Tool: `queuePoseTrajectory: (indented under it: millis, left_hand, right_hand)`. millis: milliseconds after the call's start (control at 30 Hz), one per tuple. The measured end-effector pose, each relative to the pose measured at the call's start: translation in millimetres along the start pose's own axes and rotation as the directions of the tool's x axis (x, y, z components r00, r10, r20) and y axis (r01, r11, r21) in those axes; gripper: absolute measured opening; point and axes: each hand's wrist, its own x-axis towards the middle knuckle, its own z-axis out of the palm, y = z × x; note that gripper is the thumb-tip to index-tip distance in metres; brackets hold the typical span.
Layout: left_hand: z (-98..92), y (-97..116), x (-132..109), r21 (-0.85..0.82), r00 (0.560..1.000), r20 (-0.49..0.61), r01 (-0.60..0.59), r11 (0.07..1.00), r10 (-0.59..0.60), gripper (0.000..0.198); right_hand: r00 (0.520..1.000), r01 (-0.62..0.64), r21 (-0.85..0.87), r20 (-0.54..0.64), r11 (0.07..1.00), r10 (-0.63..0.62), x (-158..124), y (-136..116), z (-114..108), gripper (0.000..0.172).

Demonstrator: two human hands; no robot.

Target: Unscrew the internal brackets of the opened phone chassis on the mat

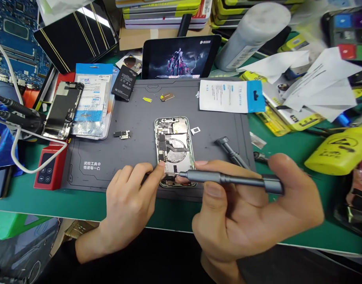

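Observation:
An opened phone (183,136) lies on the grey work mat, its inner parts bare. My right hand (242,205) holds a grey precision screwdriver (204,176) nearly level, with its tip over the phone's lower left part. One finger presses on the driver's end cap. At the phone's lower left edge is my left hand (133,193), its fingers pinched together; a bit of something dark shows between them, too hidden to name. A small metal-and-black part (122,135) lies left of the phone. Close to its right side is a SIM tray (195,130).
A second screwdriver (232,153) rests at the mat's right. Behind stands a lit tablet (181,59). Leftward lie a battery (124,83), a phone screen assembly (63,110) and a red device (50,165). A white-blue packet (223,96) and yellow bottle (340,152) are rightward.

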Motion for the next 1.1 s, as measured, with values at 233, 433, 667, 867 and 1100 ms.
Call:
queuePoseTrajectory:
  millis: [233, 433, 667, 867, 1100]
  left_hand:
    - [0.2, 0, 0, -0.001, 1.0, 0.0, 0.003, 1.0, -0.003, 0.024]
    - [-1.3, 0, 2, 0.007, 1.0, 0.015, -0.003, 1.0, 0.003, 0.022]
    - [-2.4, 1, 4, 0.006, 1.0, -0.009, -0.006, 1.0, 0.006, 0.014]
    - [-2.7, 2, 4, 0.009, 1.0, -0.007, -0.005, 1.0, 0.005, 0.013]
    - [-1.5, 1, 1, 0.002, 1.0, 0.008, -0.005, 1.0, 0.005, 0.018]
  right_hand:
    - [0.994, 0.104, -0.049, 0.021, 0.993, -0.103, 8, -4, 4, 0.076]
    - [0.996, 0.086, -0.065, 0.02, 0.994, -0.085, 11, -10, 8, 0.07]
    - [0.99, 0.137, -0.044, 0.036, 0.99, -0.135, 10, -9, 9, 0.077]
    - [0.986, 0.165, -0.071, 0.031, 0.984, -0.163, 8, -7, 7, 0.078]
    - [0.99, 0.141, -0.083, 0.035, 0.987, -0.138, 4, -7, 5, 0.084]
